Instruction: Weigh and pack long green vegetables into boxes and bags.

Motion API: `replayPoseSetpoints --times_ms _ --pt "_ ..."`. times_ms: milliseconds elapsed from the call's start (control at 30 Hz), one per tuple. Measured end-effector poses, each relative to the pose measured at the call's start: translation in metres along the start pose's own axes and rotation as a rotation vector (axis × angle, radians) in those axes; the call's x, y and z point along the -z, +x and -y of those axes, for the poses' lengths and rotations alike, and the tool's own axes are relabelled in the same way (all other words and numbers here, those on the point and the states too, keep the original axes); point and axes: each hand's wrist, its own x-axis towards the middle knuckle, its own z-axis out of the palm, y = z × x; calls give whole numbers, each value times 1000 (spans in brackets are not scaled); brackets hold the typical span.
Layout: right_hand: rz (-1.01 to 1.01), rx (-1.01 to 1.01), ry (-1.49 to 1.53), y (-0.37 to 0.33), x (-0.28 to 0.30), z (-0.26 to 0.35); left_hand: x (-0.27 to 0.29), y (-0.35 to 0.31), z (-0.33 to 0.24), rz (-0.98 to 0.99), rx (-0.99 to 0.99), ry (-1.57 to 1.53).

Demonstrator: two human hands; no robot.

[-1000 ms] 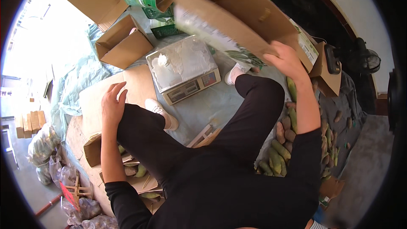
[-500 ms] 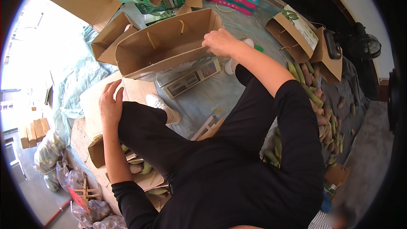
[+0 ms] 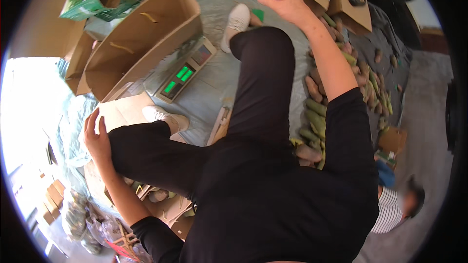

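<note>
An open-topped brown cardboard carton (image 3: pixel 141 36) with yellow cord handles (image 3: pixel 148 17) sits on a digital scale (image 3: pixel 199 57) (its displays (image 3: pixel 184 73), dark half a second ago, now glow green), well left of the right hand (image 3: pixel 287 5), which has released it, fingers loosely spread; the left hand (image 3: pixel 99 141), fingers parted, lies by the left knee (image 3: pixel 119 150).

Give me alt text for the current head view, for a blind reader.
An open cardboard box with yellow handles appears to rest on a scale whose display glows green. The right hand is open and empty past the right knee; the left hand is open beside the left knee. Vegetables lie at right.
</note>
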Motion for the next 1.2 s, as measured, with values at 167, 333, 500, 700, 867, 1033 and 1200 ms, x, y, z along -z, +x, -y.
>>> replayPoseSetpoints --times_ms 167,333,500,700,867,1033,1200 --pt "-38 -199 -121 -98 -2 -114 -7 2 10 50 -8 11" --pt "217 -516 -363 -224 -49 -164 -11 3 10 103 -19 107" --pt "424 -822 -242 -344 -121 -187 -13 3 15 120 -41 112" --pt "403 -1082 -2 -426 -152 -163 -16 9 18 148 -98 142" --pt "366 -1112 36 -464 -166 -143 -16 10 22 185 -124 212" --pt "626 -1062 -66 -487 -177 -126 -16 12 28 210 -101 183" --pt "613 -1173 -177 -504 -167 -107 -17 10 27 214 -136 225"
